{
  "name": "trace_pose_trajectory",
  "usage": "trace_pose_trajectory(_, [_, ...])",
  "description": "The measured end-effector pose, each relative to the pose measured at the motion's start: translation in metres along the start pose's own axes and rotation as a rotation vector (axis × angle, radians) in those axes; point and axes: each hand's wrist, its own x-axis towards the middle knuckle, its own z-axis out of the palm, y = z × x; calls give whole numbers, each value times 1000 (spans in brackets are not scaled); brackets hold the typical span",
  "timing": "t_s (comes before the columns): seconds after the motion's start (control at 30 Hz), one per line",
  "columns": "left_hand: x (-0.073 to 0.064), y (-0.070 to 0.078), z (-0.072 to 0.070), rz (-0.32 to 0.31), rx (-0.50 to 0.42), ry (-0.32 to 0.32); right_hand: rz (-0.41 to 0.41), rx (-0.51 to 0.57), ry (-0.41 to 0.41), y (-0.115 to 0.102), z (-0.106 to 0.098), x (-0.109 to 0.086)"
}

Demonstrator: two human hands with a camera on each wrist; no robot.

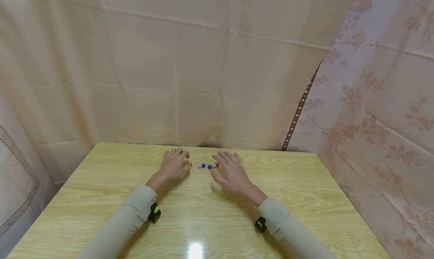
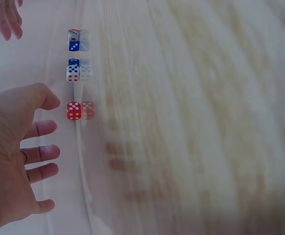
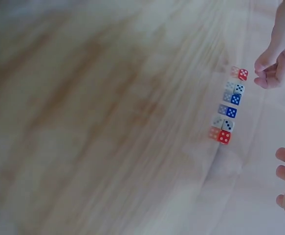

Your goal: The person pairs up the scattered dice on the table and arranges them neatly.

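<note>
On table [image 1: 207, 210], six dice [image 3: 231, 112] lined up: red, white, blue, blue, white, red. Left hand [image 1: 172, 165], fingers apart, was beside left red die [image 2: 74, 111]; right hand [image 1: 234, 173], fingers spread, near right red die [image 3: 224, 137].

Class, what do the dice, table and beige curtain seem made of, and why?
Dice: probably smooth plastic; solid colours, rounded corners.
Table: glossy wood or wood-look laminate; grain, bright reflection.
Beige curtain: likely cloth, fairly matte; soft folds, creases.
</note>
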Motion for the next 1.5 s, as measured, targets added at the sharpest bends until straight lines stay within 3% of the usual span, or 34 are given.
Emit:
trace_pose_trajectory(0.43, [5,-3,1,29,41,-19,-15,-56,14,-3,5,1])
trace_pose_trajectory(0.9, [6,-2,4,42,55,-53,-9,-58,-44,-7,5,0])
trace_pose_trajectory(1.2, [0,2,5,83,42,-64,-11,-61,-36,-6,6,0])
trace_pose_trajectory(1.5, [-11,11,5,173,53,-79,-15,-80,-15,1,6,2])
